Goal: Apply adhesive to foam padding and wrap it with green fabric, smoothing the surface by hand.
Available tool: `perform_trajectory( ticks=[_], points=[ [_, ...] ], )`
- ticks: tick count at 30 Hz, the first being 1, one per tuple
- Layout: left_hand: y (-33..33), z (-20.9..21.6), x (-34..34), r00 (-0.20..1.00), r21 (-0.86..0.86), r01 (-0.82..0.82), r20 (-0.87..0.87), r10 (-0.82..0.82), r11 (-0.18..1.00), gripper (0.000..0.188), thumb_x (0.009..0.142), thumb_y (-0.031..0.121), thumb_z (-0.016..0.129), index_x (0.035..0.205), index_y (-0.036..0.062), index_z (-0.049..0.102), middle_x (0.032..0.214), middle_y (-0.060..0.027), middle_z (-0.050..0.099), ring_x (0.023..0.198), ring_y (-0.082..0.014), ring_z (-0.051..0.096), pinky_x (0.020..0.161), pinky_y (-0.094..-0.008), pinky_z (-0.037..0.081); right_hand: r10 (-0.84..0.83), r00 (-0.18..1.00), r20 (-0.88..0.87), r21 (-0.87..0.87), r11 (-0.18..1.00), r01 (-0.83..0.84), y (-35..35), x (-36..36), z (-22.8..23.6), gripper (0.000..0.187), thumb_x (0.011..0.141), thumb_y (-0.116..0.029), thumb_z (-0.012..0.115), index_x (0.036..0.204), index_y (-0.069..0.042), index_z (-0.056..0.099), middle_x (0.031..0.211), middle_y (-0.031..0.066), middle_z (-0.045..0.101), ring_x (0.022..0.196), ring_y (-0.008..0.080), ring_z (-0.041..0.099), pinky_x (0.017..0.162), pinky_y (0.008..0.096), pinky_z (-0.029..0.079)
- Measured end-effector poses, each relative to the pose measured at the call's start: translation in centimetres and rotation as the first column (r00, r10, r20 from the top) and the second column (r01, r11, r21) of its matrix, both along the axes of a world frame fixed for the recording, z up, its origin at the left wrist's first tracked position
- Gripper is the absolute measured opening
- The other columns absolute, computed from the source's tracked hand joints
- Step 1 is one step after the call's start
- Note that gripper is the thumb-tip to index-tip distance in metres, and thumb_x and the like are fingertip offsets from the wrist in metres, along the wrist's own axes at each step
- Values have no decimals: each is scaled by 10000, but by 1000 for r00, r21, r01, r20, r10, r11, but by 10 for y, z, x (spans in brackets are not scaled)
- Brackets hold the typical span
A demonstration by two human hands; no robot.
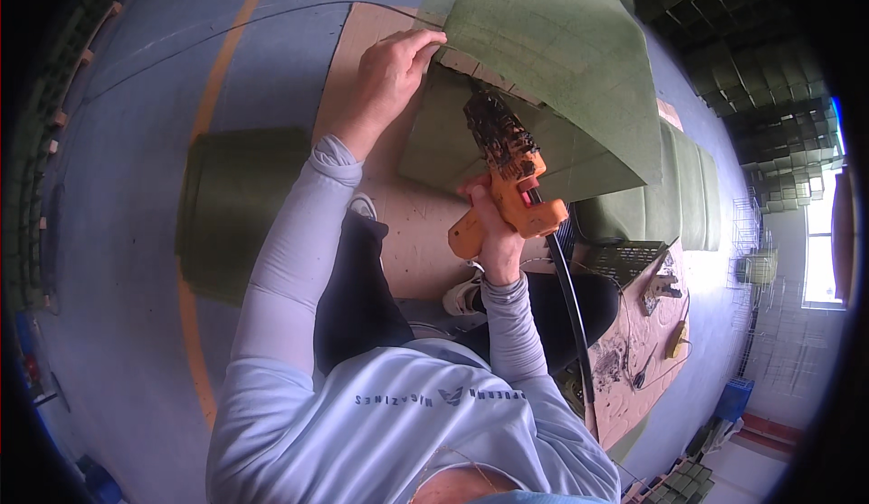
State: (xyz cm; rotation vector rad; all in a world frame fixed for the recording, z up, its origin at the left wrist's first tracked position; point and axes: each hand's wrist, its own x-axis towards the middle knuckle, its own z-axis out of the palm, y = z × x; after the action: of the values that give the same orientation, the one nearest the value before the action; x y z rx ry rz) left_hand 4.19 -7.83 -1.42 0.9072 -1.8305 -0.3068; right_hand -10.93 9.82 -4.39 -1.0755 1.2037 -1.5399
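My left hand [391, 71] pinches the near-left corner of a green, slightly see-through sheet [570, 38], lifting its edge. Wrapped around the handle of an orange glue gun [514, 164] is my right hand [498, 232]. The gun's front part is caked with dark residue, and its tip points away from me under the raised edge. From the gun's rear a long black rod [568, 296] curves down past my right knee. Beneath the raised flap lies another green layer [453, 146]. The tip's exact contact point is hidden.
Brown cardboard [348, 78] covers the floor under the work. A folded green piece [243, 205] lies to the left, another green padded piece [688, 192] to the right. Stained cardboard [625, 386] at lower right bears a small yellow object [676, 339]. Green stacks [751, 60] stand far right.
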Motion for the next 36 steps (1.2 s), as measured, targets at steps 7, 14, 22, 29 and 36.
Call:
perform_trajectory(
  ticks=[7, 14, 22, 29, 36],
  points=[
    [1, 0, -2, 1000, 2, -21, 3, 21, 1000, 189, 876, 40, 566, 1055, 68, 620, 915, -129, 655, 642, -220, 574, 617, -305, 459, -10, 1000, 22, 2, 1000, 10, 1, -1, 0, 131, 830, -33, 574, 955, -14, 540, 860, 48, 587, 821, 135, 576, 769, 281, 457],
    [1, 0, -4, 1000, -27, -20, -17, 20, 999, 189, 875, 44, 569, 1055, 74, 621, 906, -123, 655, 619, -212, 558, 604, -306, 452, 13, 1000, 13, -29, 999, -13, -5, 5, -6, 141, 827, -17, 583, 962, -17, 542, 866, 35, 577, 812, 133, 577, 751, 269, 459],
    [-1, -3, -2, 1000, -9, -26, -12, 26, 1000, 185, 879, 51, 569, 1055, 75, 620, 907, -120, 657, 628, -215, 564, 612, -303, 458, -24, 994, 103, -4, 1000, 25, 3, 0, -3, 151, 829, -12, 583, 973, -14, 536, 862, 42, 566, 811, 141, 578, 760, 285, 463],
    [-1, -3, -2, 1000, -9, -21, -14, 21, 1000, 187, 879, 57, 572, 1061, 71, 617, 888, -130, 654, 593, -214, 537, 593, -308, 447, -50, 996, 74, -24, 998, 52, 6, -5, -4, 173, 813, 13, 577, 977, -11, 527, 847, 50, 563, 794, 148, 580, 749, 297, 474],
    [-1, -3, -3, 999, -33, -27, -24, 26, 999, 179, 883, 63, 570, 1053, 71, 622, 831, -135, 644, 562, -204, 512, 571, -304, 435, -76, 995, 64, -10, 997, 76, 10, -7, -3, 169, 813, 10, 581, 970, -13, 523, 843, 51, 566, 789, 151, 583, 744, 293, 473]
  ],
)
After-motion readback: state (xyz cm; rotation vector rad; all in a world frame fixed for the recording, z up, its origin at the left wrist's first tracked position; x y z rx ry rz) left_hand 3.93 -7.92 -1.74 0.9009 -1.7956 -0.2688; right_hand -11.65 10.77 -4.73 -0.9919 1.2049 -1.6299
